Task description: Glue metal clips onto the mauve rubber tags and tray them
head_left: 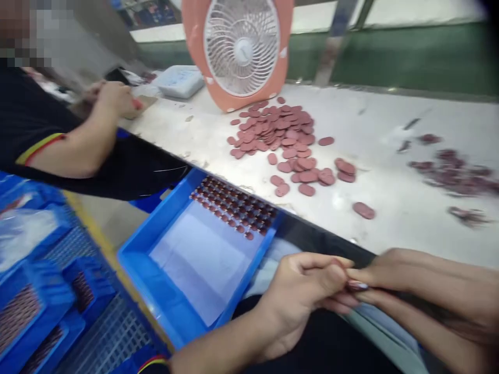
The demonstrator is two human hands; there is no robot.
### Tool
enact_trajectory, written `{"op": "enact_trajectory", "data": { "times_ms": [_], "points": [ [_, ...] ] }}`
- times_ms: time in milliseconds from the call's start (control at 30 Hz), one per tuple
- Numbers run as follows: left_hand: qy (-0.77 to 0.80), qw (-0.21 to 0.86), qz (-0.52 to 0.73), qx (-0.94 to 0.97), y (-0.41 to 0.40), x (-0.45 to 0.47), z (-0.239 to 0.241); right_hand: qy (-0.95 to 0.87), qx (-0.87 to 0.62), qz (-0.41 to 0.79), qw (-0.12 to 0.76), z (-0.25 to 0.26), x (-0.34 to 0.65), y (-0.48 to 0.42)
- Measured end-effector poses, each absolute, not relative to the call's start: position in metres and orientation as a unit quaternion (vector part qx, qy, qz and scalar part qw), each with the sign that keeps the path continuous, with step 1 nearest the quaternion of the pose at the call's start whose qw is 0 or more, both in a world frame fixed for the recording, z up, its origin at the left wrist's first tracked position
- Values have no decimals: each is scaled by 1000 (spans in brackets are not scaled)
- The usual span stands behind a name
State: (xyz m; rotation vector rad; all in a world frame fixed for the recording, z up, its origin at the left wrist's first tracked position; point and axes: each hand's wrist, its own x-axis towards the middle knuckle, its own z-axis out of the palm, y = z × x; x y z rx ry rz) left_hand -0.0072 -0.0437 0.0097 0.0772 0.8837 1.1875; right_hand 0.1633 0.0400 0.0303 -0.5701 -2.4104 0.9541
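Note:
Just past the table's front edge, my left hand (pixel 300 296) is closed, its thumb and fingers pinching a small dark red part with a shiny metal end (pixel 357 285). My right hand (pixel 409 275) comes in from the right, fingertips pinched on the same part; most of it is hidden by the fingers. Reddish-brown oval discs (pixel 273 127) lie heaped on the white table (pixel 390 223), with one loose disc (pixel 364 210) nearer my hands. Left of my hands, a blue tray (pixel 134 259) lined with white paper holds rows of dark red pieces with metal tips (pixel 234 205).
An orange fan (pixel 198 57) stands behind the discs. Dark red scraps or small parts (pixel 452 169), blurred, lie at the right. A co-worker's arm (pixel 83 140) works at the left beside a white box (pixel 179 81). Blue crates (pixel 39 291) fill the lower left.

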Motion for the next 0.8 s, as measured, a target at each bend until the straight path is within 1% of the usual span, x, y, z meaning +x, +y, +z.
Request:
{"op": "enact_trajectory", "data": {
  "times_ms": [67, 167, 367, 467, 633, 800],
  "points": [
    [406, 733, 545, 40, -42, -8, 9, -881, -210, 365, 214, 45, 161, 43],
    [402, 736, 543, 46, -39, -8, 9, -868, -215, 385, 226, 56, 155, 45],
    [411, 733, 539, 47, -39, -5, 10, -855, -214, 408, 237, 55, 157, 44],
    [401, 744, 532, 50, -40, -6, 8, -857, -218, 410, 222, 54, 161, 43],
    [355, 778, 513, 72, -41, -10, -1, -857, -212, 426, 196, 59, 164, 45],
    [298, 811, 502, 42, -43, -16, -10, -845, -243, 423, 218, 61, 163, 44]
  ]
}}
